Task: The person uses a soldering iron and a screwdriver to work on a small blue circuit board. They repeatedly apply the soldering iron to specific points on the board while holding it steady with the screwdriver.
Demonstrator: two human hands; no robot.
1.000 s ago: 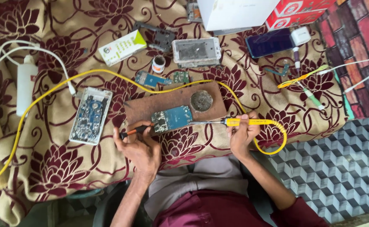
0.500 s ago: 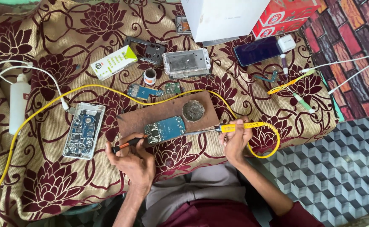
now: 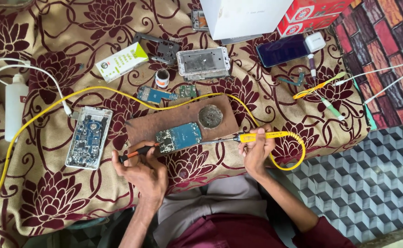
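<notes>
My right hand (image 3: pixel 255 151) is closed around the yellow handle of a soldering iron (image 3: pixel 247 137), and the metal tip of it points toward the blue circuit board (image 3: pixel 179 137). This board lies on the brown wooden board (image 3: pixel 183 120), at its near edge, and I use the wooden board as my landmark. My left hand (image 3: pixel 141 170) is just below the near left corner of the wooden board; its fingers are shut on a thin tool with black and orange handle (image 3: pixel 139 151), and the end of this tool reaches the left side of the circuit board. If it really touches, I cannot tell.

On the wooden board, beside the circuit board toward the far right, sits a round metal dish (image 3: pixel 210 115). The yellow cable (image 3: pixel 96 92) of the iron passes behind the wooden board and makes a loop at its right. To the left of the wooden board lies an opened white phone (image 3: pixel 88 137). Beyond it, far side, are a metal phone frame (image 3: pixel 203 62) and a small white and green box (image 3: pixel 121 61).
</notes>
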